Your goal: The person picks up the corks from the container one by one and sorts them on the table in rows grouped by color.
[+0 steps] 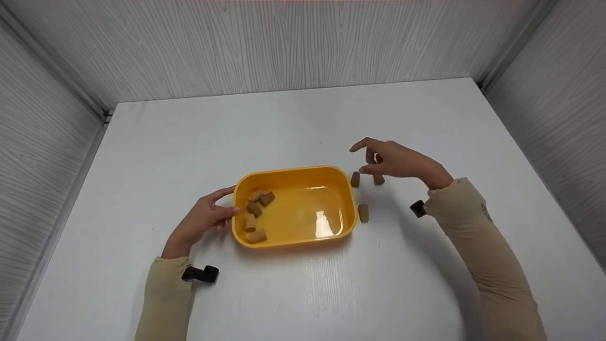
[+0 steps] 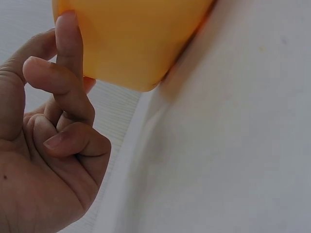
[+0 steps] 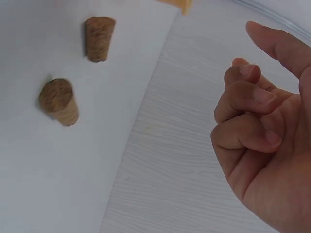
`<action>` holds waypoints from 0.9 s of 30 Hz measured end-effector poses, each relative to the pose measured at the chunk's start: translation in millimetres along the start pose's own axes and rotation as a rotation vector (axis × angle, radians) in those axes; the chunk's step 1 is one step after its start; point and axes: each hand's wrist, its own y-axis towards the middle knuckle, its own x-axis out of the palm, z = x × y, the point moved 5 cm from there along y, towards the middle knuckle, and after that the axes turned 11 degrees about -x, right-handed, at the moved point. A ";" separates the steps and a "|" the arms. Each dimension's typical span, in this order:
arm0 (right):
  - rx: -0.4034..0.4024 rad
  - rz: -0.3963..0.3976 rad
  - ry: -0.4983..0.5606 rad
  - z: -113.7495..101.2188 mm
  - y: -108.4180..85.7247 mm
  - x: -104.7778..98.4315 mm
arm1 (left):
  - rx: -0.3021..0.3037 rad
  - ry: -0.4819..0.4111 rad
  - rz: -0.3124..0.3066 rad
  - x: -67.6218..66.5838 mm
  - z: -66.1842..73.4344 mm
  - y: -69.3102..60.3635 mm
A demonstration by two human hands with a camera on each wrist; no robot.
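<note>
A yellow plastic tray (image 1: 293,241) stands on the white table with several cork stoppers (image 1: 254,209) gathered at its left end. My left hand (image 1: 204,219) pinches the tray's left wall, the thumb over the rim; the left wrist view shows fingers against the outside wall. To the right of the tray, my right hand (image 1: 395,160) hovers with thumb and forefinger apart and the other fingers bent, holding nothing. Below it lie a dark cork (image 1: 355,179) and another cork (image 1: 378,179), partly covered by the hand. A lighter cork (image 1: 363,213) lies beside the tray's right wall.
The white table (image 1: 293,293) extends around the tray on all sides. Pale wood-grained panels (image 1: 284,47) rise behind it and at the left and right. A black wrist strap mount (image 1: 203,273) juts from the left sleeve.
</note>
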 end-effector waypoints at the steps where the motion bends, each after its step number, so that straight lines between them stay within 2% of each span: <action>1: -0.022 -0.001 0.002 -5.5 2.8 0.3 | 0.002 0.000 0.001 0.0 0.0 -0.3; 6: -0.118 -0.023 0.001 -31.6 20.4 1.8 | 0.011 0.011 0.007 0.3 1.3 0.0; 12: -0.142 -0.080 -0.015 -56.9 43.4 7.1 | 0.018 0.003 0.001 1.1 2.4 0.5; 19: -0.191 -0.166 -0.037 -79.9 70.2 22.5 | 0.008 0.012 -0.004 -0.5 0.0 -0.7; 27: -0.275 -0.218 0.004 -103.6 97.3 41.5 | 0.012 0.007 -0.003 -0.5 0.6 -0.6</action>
